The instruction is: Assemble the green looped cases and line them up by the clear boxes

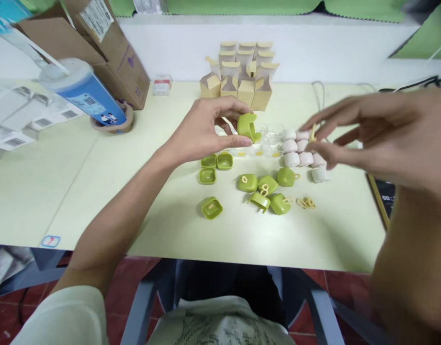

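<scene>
Raised over the table, my left hand [216, 127] grips a green plastic case piece [246, 127] between thumb and fingers. My right hand [353, 129], at the right, pinches a small pale-yellow loop [312, 133], partly covered by the fingers. Below lie several green case pieces [268, 184], some with yellow loops attached. A little pile of loose yellow loops [306, 203] rests to their right. Left of these, green open cups [207, 176] stand together, and one more green cup [212, 208] sits nearer the front edge. White rounded cases [291, 159] are grouped beside my right hand.
Small open cardboard boxes [246, 91] stand in rows at the back. Clear plastic pieces [268, 141] lie in mid-table. On the left are a blue cup [94, 96], a large carton [125, 72] and white boxes [12, 129]. A dark-screened device [383, 196] lies at right.
</scene>
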The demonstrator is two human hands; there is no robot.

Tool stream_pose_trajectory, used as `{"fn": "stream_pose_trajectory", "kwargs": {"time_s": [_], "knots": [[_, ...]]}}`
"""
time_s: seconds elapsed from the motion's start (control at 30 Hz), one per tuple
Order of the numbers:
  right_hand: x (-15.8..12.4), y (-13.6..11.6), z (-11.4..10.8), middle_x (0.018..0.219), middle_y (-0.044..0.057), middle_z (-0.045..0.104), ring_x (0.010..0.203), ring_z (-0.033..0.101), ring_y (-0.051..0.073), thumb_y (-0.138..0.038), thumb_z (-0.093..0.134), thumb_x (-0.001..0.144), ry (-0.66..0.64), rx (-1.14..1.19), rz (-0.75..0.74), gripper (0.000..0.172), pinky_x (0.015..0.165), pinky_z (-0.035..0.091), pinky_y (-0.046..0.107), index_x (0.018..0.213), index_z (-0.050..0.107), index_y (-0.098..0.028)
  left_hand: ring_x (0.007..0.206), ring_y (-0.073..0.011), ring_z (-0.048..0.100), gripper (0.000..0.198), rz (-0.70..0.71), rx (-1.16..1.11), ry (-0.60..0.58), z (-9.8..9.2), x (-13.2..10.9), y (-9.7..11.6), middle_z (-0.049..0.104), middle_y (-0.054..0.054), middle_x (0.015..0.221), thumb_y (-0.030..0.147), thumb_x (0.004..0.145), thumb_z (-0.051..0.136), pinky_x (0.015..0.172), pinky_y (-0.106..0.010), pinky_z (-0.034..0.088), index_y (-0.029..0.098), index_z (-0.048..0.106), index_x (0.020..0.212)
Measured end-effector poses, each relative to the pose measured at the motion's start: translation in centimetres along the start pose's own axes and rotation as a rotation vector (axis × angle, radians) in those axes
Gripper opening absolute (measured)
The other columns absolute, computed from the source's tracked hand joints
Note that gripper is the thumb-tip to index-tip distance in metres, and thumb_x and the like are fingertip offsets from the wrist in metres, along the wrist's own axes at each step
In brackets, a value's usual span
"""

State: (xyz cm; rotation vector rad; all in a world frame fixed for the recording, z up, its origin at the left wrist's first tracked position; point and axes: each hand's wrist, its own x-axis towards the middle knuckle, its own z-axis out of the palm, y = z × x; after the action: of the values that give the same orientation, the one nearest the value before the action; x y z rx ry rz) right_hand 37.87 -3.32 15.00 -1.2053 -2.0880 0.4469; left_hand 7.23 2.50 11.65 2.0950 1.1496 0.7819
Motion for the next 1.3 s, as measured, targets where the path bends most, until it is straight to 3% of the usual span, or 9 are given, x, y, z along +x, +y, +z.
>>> {"fn": "stream_pose_trajectory", "kwargs": {"time_s": [0.13, 0.33, 0.5, 0.73, 0.83, 0.93, 1.07, 1.2, 1.3], "knots": [[-5.8, 2.4, 0.1, 0.085, 0.001, 0.085, 0.060, 0.075, 0.023, -0.034, 0.086, 0.090, -0.149, -0.156, 0.181, 0.012, 0.061, 0.061, 0.040, 0.095, 0.079, -0.041, 0.118, -0.0272, 0.077, 0.052, 0.032, -0.027, -0.006, 0.1, 0.0, 0.0, 0.081, -0.011, 0.127, 0.037, 0.082, 0.092, 0.105, -0.042, 0.064, 0.020, 0.078, 0.129], [-10.5, 6.1, 1.2, 0.110, 0.005, 0.088, 0.074, 0.081, 0.032, -0.050, 0.078, 0.097, -0.378, -0.133, 0.196, 0.010, 0.068, 0.065, 0.050, 0.103, 0.085, -0.046, 0.112, -0.0246, 0.079, 0.044, 0.094, -0.103, -0.013, 0.4, 0.2, -0.7, 0.078, -0.009, 0.128, 0.025, 0.078, 0.092, 0.104, -0.043, 0.065, 0.021, 0.077, 0.119], [-5.1, 2.0, 0.6, 0.112, 0.007, 0.086, 0.084, 0.080, 0.028, -0.061, 0.068, 0.104, -0.159, -0.188, 0.078, 0.037, 0.067, 0.060, 0.044, 0.089, 0.083, -0.031, 0.104, -0.0236, 0.078, 0.043, 0.131, -0.123, -0.029, 0.3, 0.4, -1.0, 0.080, -0.009, 0.118, 0.026, 0.072, 0.097, 0.096, -0.041, 0.065, 0.017, 0.077, 0.108], [4.1, -1.9, 5.1, 0.071, -0.001, 0.076, 0.056, 0.071, 0.019, -0.030, 0.073, 0.099, -0.262, -0.088, 0.075, 0.009, 0.071, 0.058, 0.038, 0.096, 0.079, -0.024, 0.093, -0.0200, 0.079, 0.051, 0.088, -0.197, 0.016, -0.1, 0.4, -2.4, 0.081, -0.005, 0.103, 0.034, 0.063, 0.105, 0.089, -0.038, 0.068, 0.017, 0.076, 0.101], [4.8, -1.4, 6.1, 0.074, 0.000, 0.078, 0.063, 0.074, 0.021, -0.028, 0.078, 0.096, -0.247, -0.097, 0.023, 0.004, 0.074, 0.058, 0.038, 0.098, 0.078, -0.025, 0.087, -0.0195, 0.079, 0.048, 0.027, -0.228, -0.006, 0.0, 0.3, -2.8, 0.081, -0.004, 0.097, 0.028, 0.062, 0.105, 0.082, -0.037, 0.069, 0.017, 0.074, 0.097], [4.9, -0.9, 6.0, 0.078, 0.000, 0.080, 0.067, 0.075, 0.022, -0.036, 0.083, 0.096, -0.322, -0.055, -0.052, 0.022, 0.074, 0.058, 0.037, 0.115, 0.080, -0.026, 0.083, -0.0194, 0.079, 0.045, -0.015, -0.257, -0.036, 0.4, 0.3, -2.7, 0.081, -0.004, 0.096, 0.022, 0.062, 0.104, 0.078, -0.036, 0.068, 0.017, 0.075, 0.096], [5.1, -0.2, 6.1, 0.066, 0.000, 0.074, 0.059, 0.066, 0.018, -0.032, 0.080, 0.098, -0.418, -0.090, -0.075, 0.011, 0.068, 0.051, 0.035, 0.094, 0.084, -0.022, 0.089, -0.0226, 0.080, 0.049, -0.008, -0.113, -0.084, 0.1, 0.2, -2.4, 0.081, -0.007, 0.106, 0.029, 0.068, 0.104, 0.083, -0.039, 0.066, 0.017, 0.076, 0.106], [5.2, 0.8, 7.3, 0.070, 0.003, 0.074, 0.064, 0.064, 0.018, -0.017, 0.074, 0.098, -0.602, -0.245, 0.003, 0.018, 0.064, 0.044, 0.034, 0.084, 0.085, -0.022, 0.118, -0.0363, 0.077, 0.079, -0.103, 0.375, -0.040, -1.5, -0.7, -3.2, 0.074, -0.011, 0.128, 0.048, 0.070, 0.104, 0.101, -0.047, 0.062, 0.023, 0.069, 0.135], [5.3, 1.5, 8.7, 0.076, 0.006, 0.074, 0.070, 0.066, 0.020, -0.012, 0.074, 0.097, -0.678, -0.355, 0.035, 0.019, 0.067, 0.042, 0.034, 0.087, 0.086, -0.021, 0.131, -0.0466, 0.071, 0.116, -0.317, 0.626, -0.105, -1.8, -1.1, -3.6, 0.063, -0.017, 0.149, 0.058, 0.070, 0.102, 0.105, -0.053, 0.060, 0.029, 0.044, 0.165]]}}
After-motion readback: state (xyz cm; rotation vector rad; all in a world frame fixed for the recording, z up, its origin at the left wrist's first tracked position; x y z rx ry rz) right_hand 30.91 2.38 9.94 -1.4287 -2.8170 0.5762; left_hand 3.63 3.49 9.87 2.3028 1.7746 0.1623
